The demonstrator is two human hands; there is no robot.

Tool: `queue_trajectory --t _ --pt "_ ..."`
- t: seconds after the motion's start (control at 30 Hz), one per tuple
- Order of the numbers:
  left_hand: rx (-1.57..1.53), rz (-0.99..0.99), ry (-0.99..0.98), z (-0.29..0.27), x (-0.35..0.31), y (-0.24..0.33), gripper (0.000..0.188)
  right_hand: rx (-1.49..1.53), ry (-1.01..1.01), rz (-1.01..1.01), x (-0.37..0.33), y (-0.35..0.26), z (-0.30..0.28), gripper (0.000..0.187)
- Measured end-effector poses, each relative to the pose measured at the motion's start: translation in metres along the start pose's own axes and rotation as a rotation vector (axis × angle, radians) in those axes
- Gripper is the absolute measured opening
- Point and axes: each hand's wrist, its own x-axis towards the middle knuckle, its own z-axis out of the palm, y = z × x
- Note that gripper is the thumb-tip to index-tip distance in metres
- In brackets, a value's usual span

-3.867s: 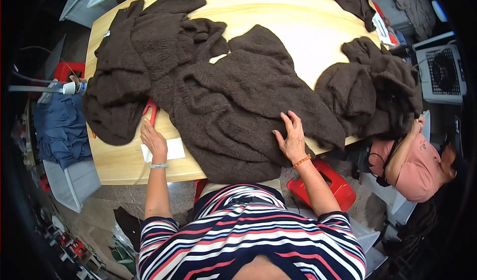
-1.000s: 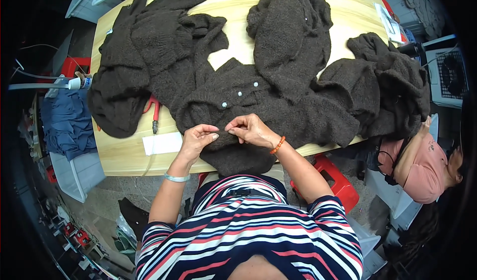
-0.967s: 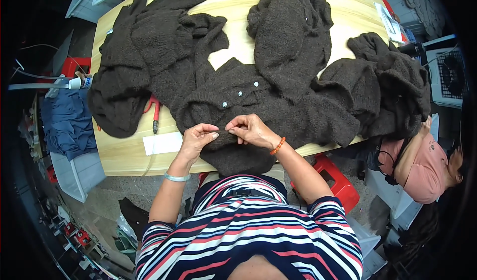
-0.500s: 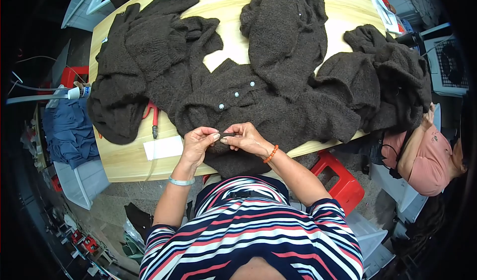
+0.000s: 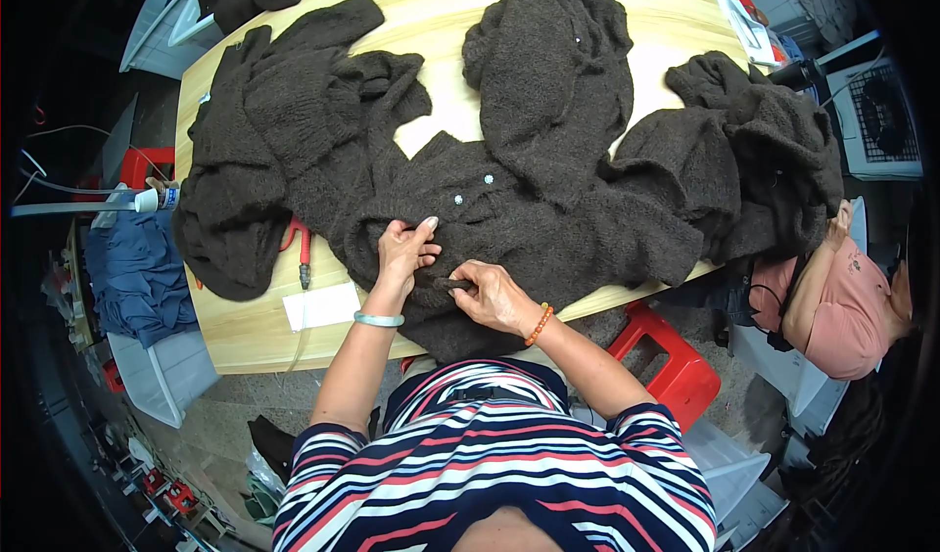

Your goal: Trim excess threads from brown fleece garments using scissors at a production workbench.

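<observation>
A dark brown knitted cardigan (image 5: 548,224) lies spread in front of me, with two small sparkly round buttons (image 5: 458,200) plainly visible on it. My left hand (image 5: 403,253) rests over the knit below those buttons, its fingers apart and partly bent. At its fingertip is a pale spot; I cannot tell whether it is a nail or another button. Beside it, my right hand (image 5: 492,296) pinches the cardigan's near edge between thumb and fingers. The right fingertips are partly hidden by the fabric.
More dark knitwear (image 5: 294,112) is heaped on the wooden table (image 5: 245,342). A red-handled tool (image 5: 304,253) and white paper (image 5: 321,306) lie left of my hands. Red stools (image 5: 678,366) and bins (image 5: 147,381) stand around. Another person (image 5: 832,302) is at the right.
My hands were together, pinching the edge of the knit. Now the left hand has moved up and away toward the buttons, while the right keeps its pinch slightly lower.
</observation>
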Motion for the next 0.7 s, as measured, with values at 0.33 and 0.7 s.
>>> queue_trajectory --t 0.33,0.7 --pt "0.132 0.252 -0.060 0.000 -0.022 0.001 0.023 -0.086 0.205 -0.170 0.000 -0.005 -0.002 0.018" --pt "0.003 0.143 -0.141 -0.008 -0.062 -0.009 0.021 -0.260 0.310 -0.203 0.005 -0.023 0.012 0.029"
